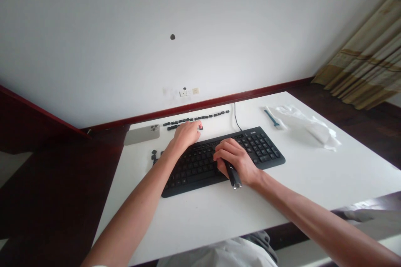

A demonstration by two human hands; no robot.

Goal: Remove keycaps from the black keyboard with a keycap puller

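At your far left, the phone (142, 135) lies flat on the white table (181, 227); it looks smooth and probably slides easily, so it is best held by its long edges. Just right of it sit a few loose keys (153, 152), and more black keys stand in rows (205, 117) along the far side; each should be light, hard and easily flicked away, so pinch one by opposite sides. Your left hand (187, 132) reaches over the near row, fingers curled and thumb close to a single key (201, 128); you can't tell from here whether they grip it. The keyboard (261, 144) lies flat on the table under and between your hands, likely stiff and fairly light; steady it by its plain black border, since the small keys and what sits under them could be fragile. Your right hand (235, 157) has its fingers clamped on a black tool (234, 176), which looks rigid and perhaps slick, so its thick middle gives the surest hold. Beyond, the thin cable (237, 117) should bend freely. At right, take the blue brush (272, 117) by its stiff handle; the crumpled plastic bag (316, 128) looks limp and feather-light.
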